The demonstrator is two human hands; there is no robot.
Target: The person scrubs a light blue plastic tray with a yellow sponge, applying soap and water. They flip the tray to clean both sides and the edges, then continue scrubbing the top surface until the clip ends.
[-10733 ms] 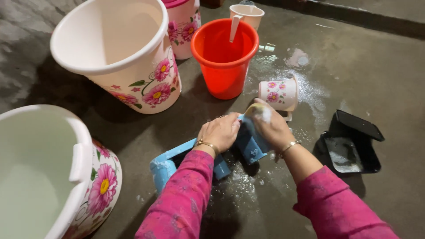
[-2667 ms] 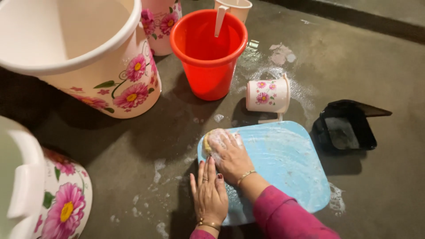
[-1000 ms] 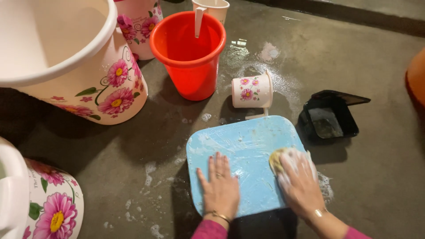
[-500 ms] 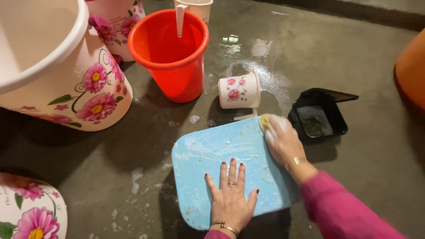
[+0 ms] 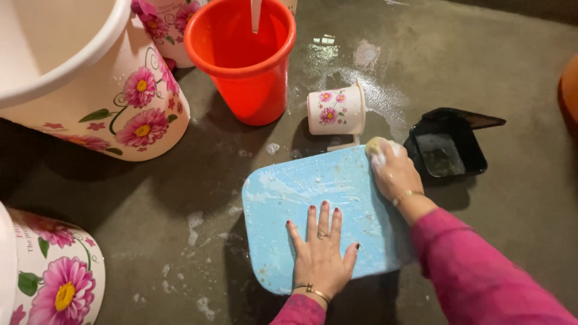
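At your far left a flowered bucket (image 5: 54,283) pokes into view, and above it stands the big flowered tub (image 5: 114,90) with the red bucket (image 5: 250,60) beside it, a white handle leaning inside. The concrete floor (image 5: 180,198) between them is wet and flecked with foam.

Your left hand (image 5: 321,253) lies flat on the blue board (image 5: 289,198), fingers spread and released, only pressing it down. That board rests on the floor in front of you, slick with suds across its whole top.

Your right hand (image 5: 394,174) is clenched over a soapy yellow sponge (image 5: 376,145) at the board's far right corner, just short of the small flowered mug (image 5: 336,112) lying on its side. The black tray (image 5: 448,153) sits right beside that hand; what looks like murky water is in it, though the view is too dim to be sure.

With soap under your palm, the board could skate sideways if you lean hard. A long stroke off that corner could knock the mug or tip the tray.
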